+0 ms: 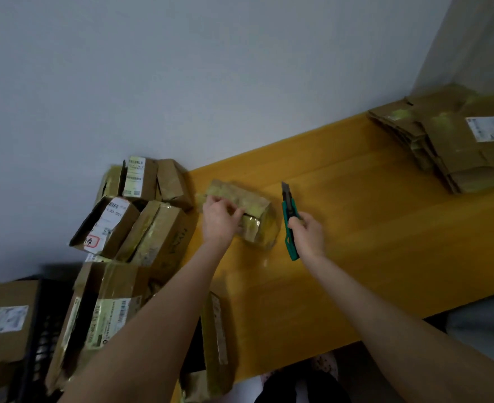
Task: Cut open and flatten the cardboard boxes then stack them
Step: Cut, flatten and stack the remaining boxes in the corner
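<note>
Head view: the small box point(248, 199) lies on the yellow table point(370, 228), near its back edge and just right of the pile of boxes point(158, 234) that leans against the wall. It is brown cardboard wrapped in glossy tape that catches the light.

It looks light and probably empty, so a push from the blade could slide it across the smooth tabletop unless it is pinned down. The panels look stiff enough to keep their shape, but a box this small would likely dent under a hard squeeze. The tape looks slick, so the bare cardboard edges and corners should give a surer hold than the shiny faces. The best hold seems to be on the end away from the cutting line, pressing down and keeping the fingers off the seam.

The left hand point(219, 219) reaches in from the lower left with the forearm stretched out. It sits on the near left part of the small box, fingers curled over an edge and gripping it. The picture is too blurred to tell whether they pinch a flap or only the rim.

The right hand point(308, 237) hovers just right of the small box, not touching it. Its fingers are clenched round the green handle of the knife point(288, 209). The blade is out and points away from the person, toward the wall, clear of the cardboard.

The stack of flattened boxes point(455, 146) lies well apart, at the far right end of the table.
</note>
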`<state>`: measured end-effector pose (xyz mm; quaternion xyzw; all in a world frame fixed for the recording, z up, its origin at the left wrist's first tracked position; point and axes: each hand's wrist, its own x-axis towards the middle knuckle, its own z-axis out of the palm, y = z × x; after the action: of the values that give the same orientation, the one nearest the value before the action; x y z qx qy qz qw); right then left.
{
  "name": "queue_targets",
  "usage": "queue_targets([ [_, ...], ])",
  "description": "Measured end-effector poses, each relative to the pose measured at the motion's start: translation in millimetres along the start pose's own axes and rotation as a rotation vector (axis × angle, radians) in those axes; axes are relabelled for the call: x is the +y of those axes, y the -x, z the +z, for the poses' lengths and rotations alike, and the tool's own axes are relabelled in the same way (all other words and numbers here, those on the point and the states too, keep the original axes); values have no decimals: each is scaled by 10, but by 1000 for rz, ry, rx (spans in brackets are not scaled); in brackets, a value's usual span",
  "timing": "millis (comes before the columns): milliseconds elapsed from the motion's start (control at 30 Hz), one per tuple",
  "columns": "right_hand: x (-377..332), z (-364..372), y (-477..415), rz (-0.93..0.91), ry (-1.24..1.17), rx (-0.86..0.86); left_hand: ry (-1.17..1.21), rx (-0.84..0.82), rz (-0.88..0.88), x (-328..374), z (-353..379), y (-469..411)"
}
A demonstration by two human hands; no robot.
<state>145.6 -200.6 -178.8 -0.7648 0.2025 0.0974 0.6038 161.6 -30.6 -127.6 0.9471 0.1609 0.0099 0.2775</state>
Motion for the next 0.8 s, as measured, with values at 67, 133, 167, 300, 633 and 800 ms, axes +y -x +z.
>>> queue_targets([
  [67,66,3,-105,40,209,-44,45,40,-56,-88,31,54],
  [133,178,9,-185,100,420,-96,68,105,-140,-146,40,75],
  [167,240,2,-198,132,516,-123,82,129,-198,-158,43,81],
  [300,439,10,-225,182,766,-164,303,129,-543,-236,-4,61],
  [633,-268,0,-254,-166,574,-58,693,13,-631,-134,-196,53],
  [800,-851,198,-222,-288,796,-108,571,10,-368,234,-423,28],
])
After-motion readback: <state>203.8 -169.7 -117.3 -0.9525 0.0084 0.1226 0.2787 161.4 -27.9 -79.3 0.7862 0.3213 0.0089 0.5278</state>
